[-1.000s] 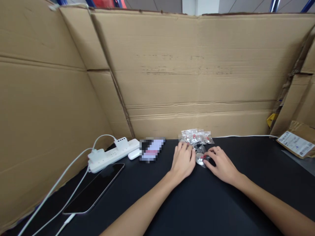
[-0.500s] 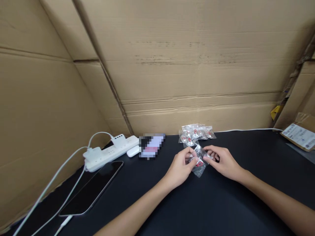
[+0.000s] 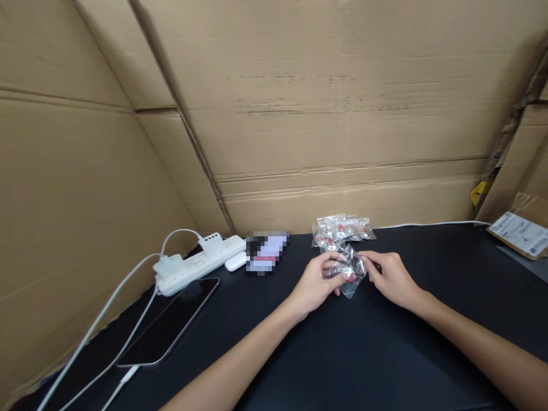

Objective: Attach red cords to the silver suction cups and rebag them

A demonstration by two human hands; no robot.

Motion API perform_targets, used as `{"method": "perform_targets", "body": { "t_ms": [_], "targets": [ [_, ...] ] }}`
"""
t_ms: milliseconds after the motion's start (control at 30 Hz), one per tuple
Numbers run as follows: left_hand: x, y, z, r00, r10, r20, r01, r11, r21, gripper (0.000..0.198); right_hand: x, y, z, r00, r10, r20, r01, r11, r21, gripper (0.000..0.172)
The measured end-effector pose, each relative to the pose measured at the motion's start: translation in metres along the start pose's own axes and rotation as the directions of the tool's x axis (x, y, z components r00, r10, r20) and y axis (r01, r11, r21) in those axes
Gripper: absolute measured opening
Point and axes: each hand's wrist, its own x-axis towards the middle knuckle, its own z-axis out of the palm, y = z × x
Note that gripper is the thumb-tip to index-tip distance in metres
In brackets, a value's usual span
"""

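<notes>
Between my hands is a small clear plastic bag [image 3: 351, 288] with a round, shiny piece and a red mark inside. My left hand [image 3: 319, 281] grips the bag's left side, thumb on top near the red part. The fingertips of my right hand [image 3: 387, 277] pinch the bag's upper right edge. Just beyond, at the foot of the cardboard wall, lies a pile of similar clear bags [image 3: 342, 229], each with a silvery disc and red mark. The far end of the held bag overlaps the pile's near edge in view.
At left on the black table [image 3: 377, 365] are a white power strip [image 3: 197, 265] with plugs and cables, a tablet [image 3: 175, 319], a small white case [image 3: 236, 261] and a blurred-out item [image 3: 268, 252]. A labelled cardboard parcel [image 3: 522, 233] lies far right. Cardboard walls [image 3: 342, 131] stand behind.
The bag has turned a little and come up slightly in view. My right fingers have moved from the bag's middle to its upper right edge. The camera view has shifted slightly.
</notes>
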Motion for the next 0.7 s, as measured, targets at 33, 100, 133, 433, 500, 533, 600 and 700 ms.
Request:
{"method": "perform_targets", "body": {
  "t_ms": [33, 100, 133, 433, 500, 533, 600, 700],
  "targets": [
    [0.001, 0.000, 0.000, 1.000, -0.001, 0.000, 0.001, 1.000, -0.004, 0.038, 0.001, 0.001, 0.001, 0.999, 0.045, -0.025, -0.043, 0.997, 0.061, 0.032],
    [0.002, 0.001, -0.001, 1.000, 0.003, -0.004, -0.003, 1.000, -0.002, 0.036, 0.002, 0.004, 0.005, 0.983, 0.168, -0.069, -0.147, 0.960, 0.237, 0.034],
    [0.002, 0.002, -0.002, 1.000, 0.005, -0.006, -0.005, 1.000, -0.001, 0.035, 0.003, 0.006, 0.007, 0.968, 0.239, -0.075, -0.198, 0.915, 0.351, 0.035],
    [0.006, -0.004, -0.006, 0.993, 0.009, -0.120, -0.020, 0.996, -0.092, 0.036, 0.009, 0.012, 0.001, 0.920, 0.327, -0.216, -0.157, 0.813, 0.561, 0.026],
    [0.006, -0.005, -0.008, 0.988, 0.000, -0.153, -0.018, 0.992, -0.121, 0.037, 0.009, 0.011, -0.002, 0.953, 0.140, -0.270, -0.035, 0.933, 0.359, 0.018],
    [0.007, -0.005, -0.009, 0.989, -0.008, -0.147, -0.011, 0.992, -0.129, 0.037, 0.009, 0.011, -0.003, 0.965, 0.069, -0.254, 0.002, 0.963, 0.270, 0.015],
    [0.007, -0.004, -0.010, 0.994, -0.016, -0.104, 0.002, 0.991, -0.132, 0.036, 0.008, 0.012, -0.002, 0.980, 0.024, -0.195, 0.012, 0.984, 0.177, 0.014],
    [0.007, -0.004, -0.012, 0.999, -0.005, -0.038, 0.000, 0.992, -0.129, 0.038, 0.009, 0.017, 0.003, 0.978, 0.137, -0.159, -0.081, 0.945, 0.316, 0.018]
  ]
}}
